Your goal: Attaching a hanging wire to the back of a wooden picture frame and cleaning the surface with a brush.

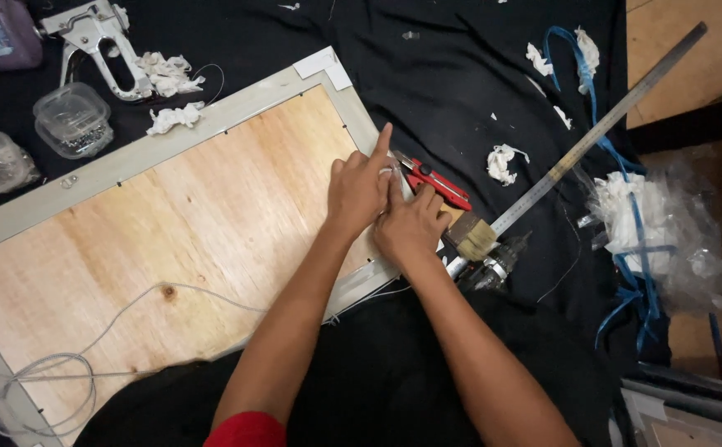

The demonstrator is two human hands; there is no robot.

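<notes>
Item: pale-framed picture frame with plywood backing (179, 215), face down on black cloth (460, 66), centre-left of frame. Left hand (357, 190), forefinger extended, and right hand (410, 228), fingers curled, both press on white tape (390, 172) at the frame's right edge. Red utility knife (431, 180) and flat bristle paintbrush (470, 238) lie just right. Risk, judged: knife near knuckles; tape could wrinkle if pressure slips.

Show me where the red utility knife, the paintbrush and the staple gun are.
red utility knife (432, 180): head view, middle of its body.
paintbrush (475, 239): head view, on its bristles.
staple gun (96, 33): head view, on its metal body.
</notes>
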